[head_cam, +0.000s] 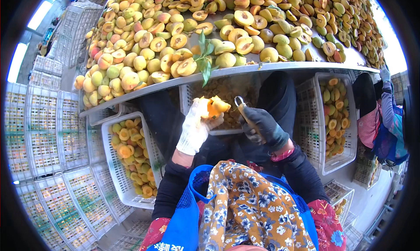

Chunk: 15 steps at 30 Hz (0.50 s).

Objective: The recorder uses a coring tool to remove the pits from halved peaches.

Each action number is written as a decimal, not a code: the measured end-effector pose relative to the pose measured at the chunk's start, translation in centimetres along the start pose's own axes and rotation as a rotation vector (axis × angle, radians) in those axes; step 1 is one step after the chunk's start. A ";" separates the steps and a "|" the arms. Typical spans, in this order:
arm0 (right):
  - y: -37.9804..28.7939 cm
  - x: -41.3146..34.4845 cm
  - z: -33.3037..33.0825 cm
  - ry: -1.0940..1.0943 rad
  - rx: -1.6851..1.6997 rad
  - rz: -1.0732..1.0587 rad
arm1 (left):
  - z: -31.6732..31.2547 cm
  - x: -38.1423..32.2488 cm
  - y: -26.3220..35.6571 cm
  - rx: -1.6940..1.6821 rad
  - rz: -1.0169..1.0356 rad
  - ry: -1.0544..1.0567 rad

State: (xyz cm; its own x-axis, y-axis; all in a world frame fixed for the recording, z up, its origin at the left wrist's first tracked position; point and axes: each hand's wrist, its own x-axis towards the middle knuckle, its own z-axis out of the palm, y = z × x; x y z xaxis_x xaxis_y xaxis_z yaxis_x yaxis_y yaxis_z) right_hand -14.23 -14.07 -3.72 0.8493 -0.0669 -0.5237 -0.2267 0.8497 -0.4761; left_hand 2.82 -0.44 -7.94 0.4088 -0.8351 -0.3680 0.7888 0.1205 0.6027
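In a white knit glove, my left hand grips a cut yellow peach with its orange flesh exposed. My right hand, gloved in dark fabric, is closed around the handle of a pitting tool with a looped metal end. That loop stands just right of the peach, apart from it. Beneath both hands, between my knees, a white plastic crate holds pits and scraps. Whole and halved peaches cover the metal-edged table in front of me. A leafy sprig hangs over its edge.
A white crate of peach halves stands at my left, another at my right. Stacked mesh crates fill the far left. At the far right, a person reaches a gloved hand to the table.
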 end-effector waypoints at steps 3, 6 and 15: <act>1.8 0.9 -1.0 0.536 -1.089 -0.454 | -0.5 0.0 0.1 -0.057 0.043 -0.046; 1.9 0.0 0.5 0.186 -1.679 -0.977 | -0.2 -0.2 0.3 -0.070 -0.010 0.006; 4.3 1.5 2.7 0.554 -1.482 -0.535 | 1.1 -0.3 -0.3 -0.251 -0.054 0.054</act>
State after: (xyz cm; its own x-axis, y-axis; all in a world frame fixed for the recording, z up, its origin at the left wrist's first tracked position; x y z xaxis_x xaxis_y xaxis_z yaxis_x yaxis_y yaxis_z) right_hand -12.65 -9.12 -4.58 0.7881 -0.6061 -0.1077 -0.4854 -0.5042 -0.7142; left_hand 1.96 -0.86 -7.25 0.3813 -0.8150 -0.4364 0.8968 0.2115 0.3886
